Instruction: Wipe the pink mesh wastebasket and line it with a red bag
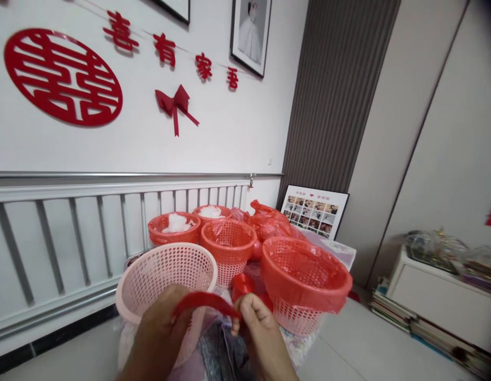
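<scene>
A glossy red ribbon (208,299) arches between my two hands. My left hand (160,328) is closed on one part of it, its fingertips turned away from view. Thumb and bent fingers of my right hand (260,330) pinch the ribbon at the other side. Just beyond my hands stands a roll of red ribbon (242,284). Close to my left hand is a bare pale pink basket (130,288) with a perforated wall. Beyond my right hand sits another pink basket (299,320), a red plastic bag (328,288) draped over its rim.
Farther back are a bag-lined basket (229,272) and two red-lined baskets holding white material (178,223). A heap of red plastic bags (271,221) lies behind them. A radiator (110,233) runs along the left wall. A white cabinet (439,296) stands at right.
</scene>
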`<state>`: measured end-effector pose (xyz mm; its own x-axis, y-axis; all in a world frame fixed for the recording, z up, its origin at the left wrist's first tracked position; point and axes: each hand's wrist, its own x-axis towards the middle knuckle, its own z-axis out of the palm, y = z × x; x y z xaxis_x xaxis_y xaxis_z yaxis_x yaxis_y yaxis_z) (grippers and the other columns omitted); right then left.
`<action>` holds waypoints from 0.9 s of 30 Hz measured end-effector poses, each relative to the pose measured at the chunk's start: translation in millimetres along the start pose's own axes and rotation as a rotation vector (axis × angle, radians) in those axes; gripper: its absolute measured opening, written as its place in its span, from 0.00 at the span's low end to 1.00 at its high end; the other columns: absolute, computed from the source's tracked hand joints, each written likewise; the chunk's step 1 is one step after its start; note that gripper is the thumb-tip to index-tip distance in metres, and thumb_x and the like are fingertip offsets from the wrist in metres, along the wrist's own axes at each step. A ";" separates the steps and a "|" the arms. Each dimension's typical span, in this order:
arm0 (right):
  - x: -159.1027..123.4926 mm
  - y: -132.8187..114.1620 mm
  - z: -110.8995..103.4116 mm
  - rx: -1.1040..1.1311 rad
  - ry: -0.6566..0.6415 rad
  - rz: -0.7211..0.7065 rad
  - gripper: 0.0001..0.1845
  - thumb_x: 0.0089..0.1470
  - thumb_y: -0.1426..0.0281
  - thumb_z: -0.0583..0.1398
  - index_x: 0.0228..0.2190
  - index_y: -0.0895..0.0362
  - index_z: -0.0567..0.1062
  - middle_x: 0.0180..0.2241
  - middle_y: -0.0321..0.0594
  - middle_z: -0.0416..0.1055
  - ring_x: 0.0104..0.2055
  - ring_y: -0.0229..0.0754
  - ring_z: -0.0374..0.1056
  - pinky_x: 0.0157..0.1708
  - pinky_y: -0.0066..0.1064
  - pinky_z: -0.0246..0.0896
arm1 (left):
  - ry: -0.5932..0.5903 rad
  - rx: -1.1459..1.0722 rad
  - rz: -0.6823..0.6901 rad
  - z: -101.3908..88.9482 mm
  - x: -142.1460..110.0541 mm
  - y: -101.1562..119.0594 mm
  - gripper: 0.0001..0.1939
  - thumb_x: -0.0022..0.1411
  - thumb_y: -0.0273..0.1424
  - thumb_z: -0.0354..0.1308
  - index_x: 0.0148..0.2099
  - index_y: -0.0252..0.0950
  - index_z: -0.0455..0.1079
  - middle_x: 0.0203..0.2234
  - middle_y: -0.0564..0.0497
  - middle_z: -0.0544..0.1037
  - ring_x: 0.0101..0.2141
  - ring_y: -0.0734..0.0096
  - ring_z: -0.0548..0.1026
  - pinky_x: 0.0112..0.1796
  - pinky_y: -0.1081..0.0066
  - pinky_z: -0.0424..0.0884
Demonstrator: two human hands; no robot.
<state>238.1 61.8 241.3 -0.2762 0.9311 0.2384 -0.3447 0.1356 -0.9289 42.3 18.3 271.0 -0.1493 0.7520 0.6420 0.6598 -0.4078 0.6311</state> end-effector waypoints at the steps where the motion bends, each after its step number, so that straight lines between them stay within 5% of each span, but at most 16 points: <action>1: 5.2 -8.1 4.5 -0.069 -0.043 -0.029 0.29 0.52 0.43 0.63 0.23 0.55 0.66 0.22 0.31 0.62 0.26 0.35 0.57 0.29 0.27 0.53 | 0.009 -0.027 -0.112 -1.8 13.1 3.8 0.11 0.61 0.39 0.56 0.32 0.42 0.76 0.31 0.50 0.82 0.34 0.63 0.80 0.37 0.68 0.74; 6: 40.7 -42.8 36.8 -0.243 -0.228 -0.145 0.19 0.51 0.53 0.66 0.32 0.56 0.71 0.27 0.31 0.63 0.30 0.36 0.57 0.32 0.29 0.53 | 0.029 -0.211 -0.370 -2.8 56.4 11.3 0.13 0.55 0.40 0.58 0.39 0.38 0.74 0.36 0.47 0.84 0.40 0.54 0.79 0.45 0.59 0.71; 16: 92.6 -66.8 95.7 -0.385 -0.244 -0.238 0.19 0.41 0.70 0.69 0.38 0.55 0.71 0.31 0.33 0.69 0.32 0.38 0.63 0.33 0.30 0.58 | 0.020 -0.274 -0.189 -13.6 85.2 11.2 0.11 0.54 0.33 0.54 0.36 0.37 0.75 0.34 0.48 0.83 0.36 0.60 0.78 0.41 0.64 0.71; 22: 109.1 -61.8 101.6 -0.262 -0.357 -0.360 0.14 0.48 0.62 0.69 0.32 0.56 0.73 0.31 0.34 0.72 0.35 0.39 0.66 0.39 0.33 0.61 | -0.039 -0.228 -0.127 -28.5 88.9 7.4 0.08 0.51 0.27 0.59 0.36 0.38 0.73 0.33 0.53 0.81 0.38 0.63 0.76 0.42 0.67 0.68; 27: 114.5 -57.3 94.5 -0.126 -0.482 -0.117 0.28 0.41 0.46 0.71 0.29 0.57 0.73 0.24 0.30 0.66 0.25 0.33 0.60 0.29 0.29 0.58 | -0.205 -0.342 -0.093 -44.8 85.6 -0.8 0.12 0.60 0.40 0.59 0.39 0.37 0.75 0.33 0.52 0.81 0.37 0.64 0.77 0.42 0.68 0.70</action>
<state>141.5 128.7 348.6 -0.6350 0.6490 0.4190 -0.2958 0.2968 -0.9080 -4.0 59.8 345.0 -0.0238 0.8674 0.4970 0.3621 -0.4559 0.8130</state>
